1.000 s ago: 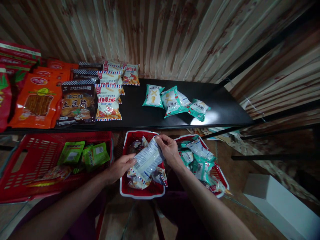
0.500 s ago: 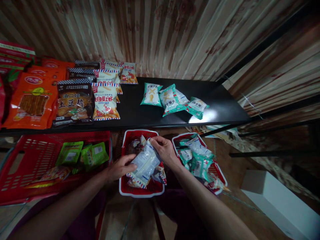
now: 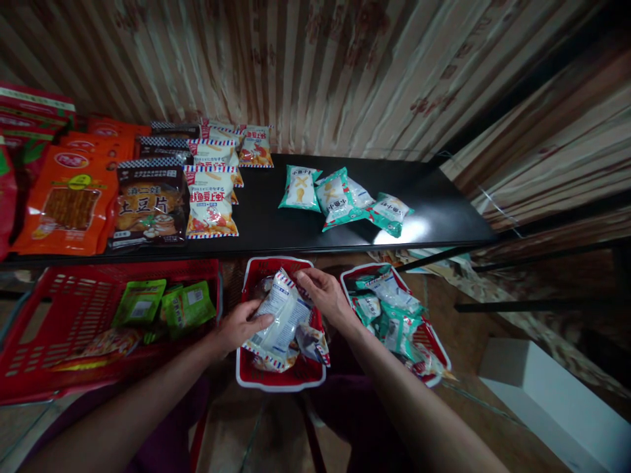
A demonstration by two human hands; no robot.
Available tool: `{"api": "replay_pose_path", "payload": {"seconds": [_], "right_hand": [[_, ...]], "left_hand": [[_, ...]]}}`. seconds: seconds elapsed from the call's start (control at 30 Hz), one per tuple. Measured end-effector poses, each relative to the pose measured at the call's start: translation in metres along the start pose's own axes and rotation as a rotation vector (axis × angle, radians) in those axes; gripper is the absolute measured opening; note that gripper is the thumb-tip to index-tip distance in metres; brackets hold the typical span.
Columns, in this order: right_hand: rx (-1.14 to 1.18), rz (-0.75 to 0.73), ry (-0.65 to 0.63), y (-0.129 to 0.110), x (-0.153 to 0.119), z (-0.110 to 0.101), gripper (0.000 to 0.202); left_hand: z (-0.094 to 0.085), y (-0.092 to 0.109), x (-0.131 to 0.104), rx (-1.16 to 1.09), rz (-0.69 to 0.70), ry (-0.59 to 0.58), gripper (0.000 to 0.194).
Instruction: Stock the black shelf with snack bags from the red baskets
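Packet (image 3: 275, 322): lower middle of the frame, back print up, over the middle basket (image 3: 280, 387); it leans further left than half a second ago, and its striped top edge now shows.
Left hand (image 3: 242, 328): grasping the packet's left side, thumb across the front.
Right hand (image 3: 325, 299): fingertips curled together at the packet's upper right; cannot tell whether they pinch it, though earlier they gripped its top corner.
Shelf (image 3: 266, 226): its front edge runs just above the hands; striped packets (image 3: 211, 203) upper left and teal packets (image 3: 340, 200) upper centre stay put, a stretch of black surface between them.
Basket gaps: narrow between the middle basket and the right basket (image 3: 431, 343); the left basket (image 3: 73, 279) sits close on the other side.
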State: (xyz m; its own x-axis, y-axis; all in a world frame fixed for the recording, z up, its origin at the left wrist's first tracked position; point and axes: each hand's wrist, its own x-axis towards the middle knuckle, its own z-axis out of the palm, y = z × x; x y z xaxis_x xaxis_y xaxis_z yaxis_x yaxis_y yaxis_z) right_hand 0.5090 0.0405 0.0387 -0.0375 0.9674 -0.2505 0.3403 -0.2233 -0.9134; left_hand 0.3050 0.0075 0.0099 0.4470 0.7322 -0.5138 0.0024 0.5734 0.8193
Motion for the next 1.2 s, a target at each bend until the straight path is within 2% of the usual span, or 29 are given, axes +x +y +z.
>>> {"api": "replay_pose_path", "payload": {"seconds": [0.13,0.33,0.53,0.73,0.93,1.2], "right_hand": [[0.008,0.036,-0.007,0.0,0.0,-0.004,0.032],[0.182,0.127,-0.032,0.004,-0.001,0.0,0.029],[0.182,0.042,0.056,0.006,0.002,0.0,0.024],[0.217,0.071,0.106,0.004,0.002,0.002,0.024],[0.237,0.076,0.147,0.005,0.002,0.003,0.025],[0.314,0.042,0.088,0.004,0.003,-0.002,0.032]], "left_hand": [[-0.002,0.007,-0.001,-0.117,0.004,0.085,0.047],[-0.003,0.007,0.001,-0.174,0.028,0.102,0.046],[-0.001,0.004,0.003,-0.17,0.045,0.077,0.046],[-0.002,-0.001,0.004,-0.205,0.047,0.028,0.048],[-0.002,0.0,0.003,-0.234,0.026,0.046,0.053],[0.004,0.014,-0.001,-0.27,0.034,0.085,0.048]]}}
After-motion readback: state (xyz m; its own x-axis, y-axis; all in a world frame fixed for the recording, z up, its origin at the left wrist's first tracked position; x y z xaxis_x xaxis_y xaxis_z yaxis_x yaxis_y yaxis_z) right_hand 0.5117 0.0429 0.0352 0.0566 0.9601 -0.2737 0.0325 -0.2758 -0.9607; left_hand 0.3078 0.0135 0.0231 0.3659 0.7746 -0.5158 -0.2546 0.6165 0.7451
